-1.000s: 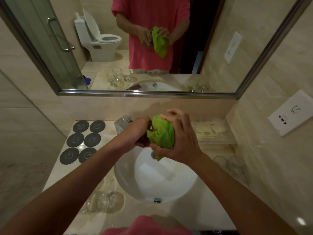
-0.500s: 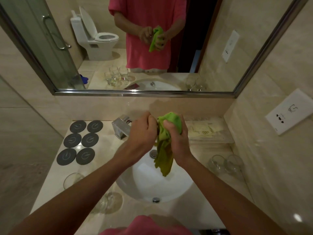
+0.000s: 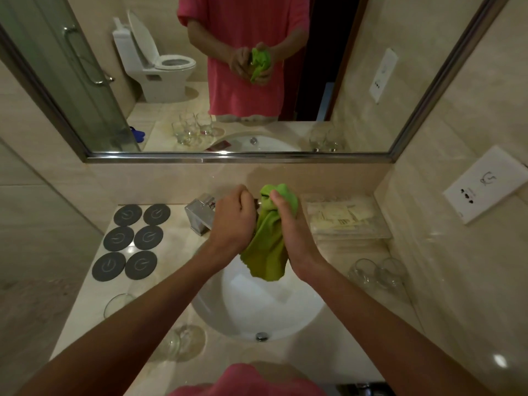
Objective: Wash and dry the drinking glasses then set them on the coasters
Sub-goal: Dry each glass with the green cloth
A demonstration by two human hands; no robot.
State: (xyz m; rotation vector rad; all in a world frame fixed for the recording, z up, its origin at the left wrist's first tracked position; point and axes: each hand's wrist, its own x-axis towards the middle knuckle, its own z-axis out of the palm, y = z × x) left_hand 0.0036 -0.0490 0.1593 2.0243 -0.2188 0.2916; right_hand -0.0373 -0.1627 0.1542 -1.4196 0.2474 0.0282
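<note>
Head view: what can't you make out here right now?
- Glass being dried: hidden by the left hand, right hand and green cloth.
- Glasses at left: partly covered by the left forearm.
- Packets in the clear tray: print too small.

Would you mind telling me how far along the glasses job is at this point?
No glass is set down yet: all six coasters lie bare. In hand: the left hand holds a mostly hidden glass while the right hand works the green cloth over the sink. Glasses wait left and right; washed or not, I cannot tell.
</note>
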